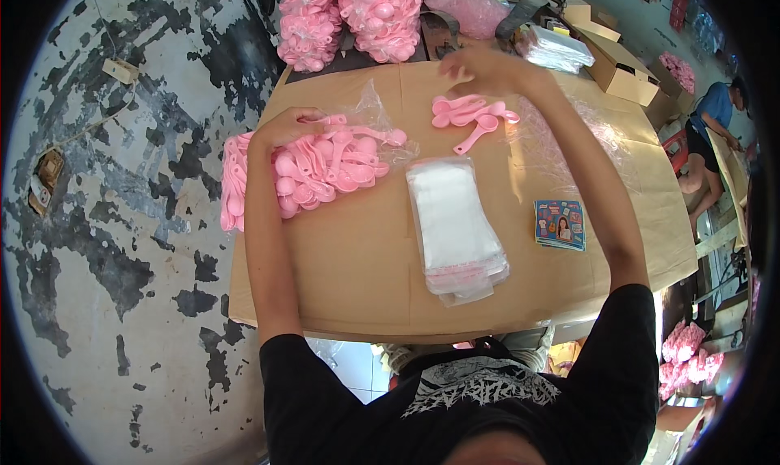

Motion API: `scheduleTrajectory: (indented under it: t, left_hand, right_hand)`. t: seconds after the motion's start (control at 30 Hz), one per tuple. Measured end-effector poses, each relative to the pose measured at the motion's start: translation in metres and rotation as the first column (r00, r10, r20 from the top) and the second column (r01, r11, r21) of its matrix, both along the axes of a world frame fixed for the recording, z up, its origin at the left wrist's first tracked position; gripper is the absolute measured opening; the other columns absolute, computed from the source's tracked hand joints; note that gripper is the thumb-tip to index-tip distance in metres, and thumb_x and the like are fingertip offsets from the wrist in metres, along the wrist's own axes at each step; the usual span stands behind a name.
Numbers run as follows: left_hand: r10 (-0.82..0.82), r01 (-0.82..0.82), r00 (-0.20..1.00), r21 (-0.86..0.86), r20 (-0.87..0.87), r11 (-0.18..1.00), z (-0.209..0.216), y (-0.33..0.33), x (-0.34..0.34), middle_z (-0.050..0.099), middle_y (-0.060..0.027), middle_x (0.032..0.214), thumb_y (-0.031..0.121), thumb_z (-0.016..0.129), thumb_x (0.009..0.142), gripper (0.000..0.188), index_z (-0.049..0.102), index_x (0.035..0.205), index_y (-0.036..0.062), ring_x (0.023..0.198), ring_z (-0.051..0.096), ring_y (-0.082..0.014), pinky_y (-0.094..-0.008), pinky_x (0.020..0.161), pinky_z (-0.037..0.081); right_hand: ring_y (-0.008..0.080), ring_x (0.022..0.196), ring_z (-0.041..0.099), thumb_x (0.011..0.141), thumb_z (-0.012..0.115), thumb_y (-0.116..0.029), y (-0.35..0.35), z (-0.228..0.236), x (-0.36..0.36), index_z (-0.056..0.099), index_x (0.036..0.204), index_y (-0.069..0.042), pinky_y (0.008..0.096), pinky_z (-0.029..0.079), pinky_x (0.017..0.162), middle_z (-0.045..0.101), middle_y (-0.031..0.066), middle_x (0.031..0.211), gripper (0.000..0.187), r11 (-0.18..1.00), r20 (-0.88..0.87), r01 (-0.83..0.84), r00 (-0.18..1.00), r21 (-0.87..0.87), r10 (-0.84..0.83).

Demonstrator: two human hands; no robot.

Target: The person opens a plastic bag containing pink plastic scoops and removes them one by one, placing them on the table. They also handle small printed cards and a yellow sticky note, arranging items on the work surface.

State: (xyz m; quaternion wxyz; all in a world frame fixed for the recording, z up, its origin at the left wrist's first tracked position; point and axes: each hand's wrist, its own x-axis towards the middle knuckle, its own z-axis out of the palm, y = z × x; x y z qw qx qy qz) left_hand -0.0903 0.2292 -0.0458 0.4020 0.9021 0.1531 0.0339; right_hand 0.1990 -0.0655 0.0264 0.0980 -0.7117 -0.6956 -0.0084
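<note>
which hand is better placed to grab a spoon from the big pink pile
Left, it seems: the left hand is at the far edge of the big spoon pile, while the right hand is off by the small spoon group.

1. I see the spoons (337, 168) all in light pink.
2. The plastic bags (455, 213) look whitish, with a pinkish band.
3. The top card (560, 224) is blue, with small many-coloured pictures.
4. The table (349, 290) is plain brown.
5. The black shirt (479, 385) carries a white print.
6. The wall (106, 229) is pale grey with dark patches.
</note>
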Motion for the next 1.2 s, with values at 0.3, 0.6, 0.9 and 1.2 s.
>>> scheduleTrajectory:
  t: [0.3,0.6,0.9,1.2]
  left_hand:
    - [0.004,-0.004,1.000,-0.035,-0.001,0.999,0.000,-0.003,0.001,0.067,-0.0025,0.102,0.023,0.069,0.091,0.033,0.067,0.115,0.0013,0.093,0.059,-0.0104,-0.0258,0.086,0.046]
    - [0.010,-0.008,1.000,-0.071,0.016,0.997,-0.007,0.002,-0.002,0.067,-0.0028,0.102,0.026,0.071,0.089,0.036,0.067,0.115,0.0017,0.094,0.058,-0.0100,-0.0252,0.087,0.045]
    - [0.022,-0.023,0.999,-0.039,-0.035,0.999,-0.001,0.005,0.000,0.065,-0.0024,0.108,0.025,0.069,0.091,0.039,0.064,0.121,0.0009,0.097,0.058,-0.0100,-0.0261,0.090,0.044]
    - [0.015,-0.015,1.000,0.017,0.006,1.000,-0.003,0.001,0.003,0.065,-0.0046,0.114,0.028,0.071,0.089,0.043,0.064,0.122,0.0018,0.105,0.056,-0.0123,-0.0273,0.093,0.043]
  right_hand:
    - [0.0266,0.095,0.065,0.085,0.066,-0.021,0.092,-0.058,-0.090,0.066,0.111,-0.004,0.0382,0.049,0.082,0.069,0.0128,0.104,0.032,0.923,-0.121,-0.210,0.976,-0.323,0.180]
    - [0.0295,0.086,0.066,0.084,0.061,-0.009,0.109,-0.102,-0.089,0.068,0.106,-0.001,0.0387,0.050,0.075,0.068,0.0182,0.092,0.025,0.906,-0.225,-0.404,0.901,-0.128,0.370]
    - [0.0196,0.081,0.063,0.094,0.058,-0.023,0.067,-0.052,-0.079,0.057,0.116,0.000,0.0330,0.050,0.074,0.063,0.0096,0.092,0.032,0.981,-0.506,-0.133,0.861,-0.139,0.045]
    - [0.0115,0.075,0.056,0.098,0.055,-0.033,0.008,0.014,-0.027,0.056,0.125,-0.005,0.0284,0.048,0.068,0.061,0.0030,0.095,0.038,0.989,-0.577,0.027,0.814,0.146,0.063]
